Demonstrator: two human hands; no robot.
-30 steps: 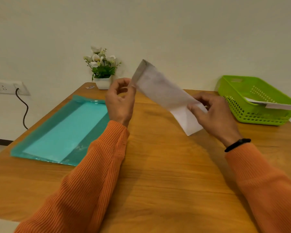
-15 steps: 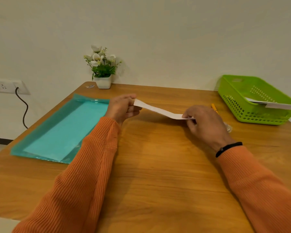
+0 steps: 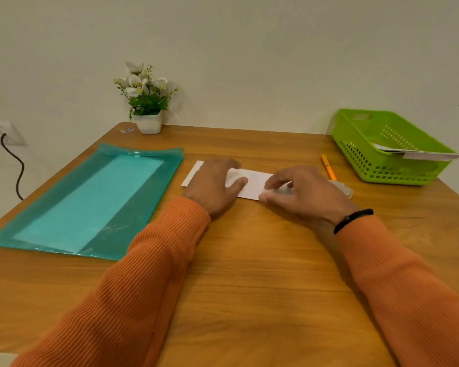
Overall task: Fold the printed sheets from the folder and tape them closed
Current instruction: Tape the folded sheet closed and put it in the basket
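Note:
A folded white sheet (image 3: 255, 181) lies flat on the wooden table (image 3: 249, 260), a narrow strip running left to right. My left hand (image 3: 214, 184) rests palm down on its left part and holds it against the table. My right hand (image 3: 304, 193) covers the right end, with fingertips pinching the near right corner. A teal translucent folder (image 3: 146, 207) lies to the left with a pale sheet (image 3: 90, 202) inside it.
A green plastic basket (image 3: 361, 157) at the back right holds folded white papers (image 3: 429, 154). An orange pen (image 3: 328, 166) and a small clear object (image 3: 343, 188) lie just right of my right hand. A potted flower (image 3: 146, 102) stands at the back edge.
The folded sheet came down from the air, where both hands held it tilted, to lie flat on the table. Both hands followed it down and now rest on it.

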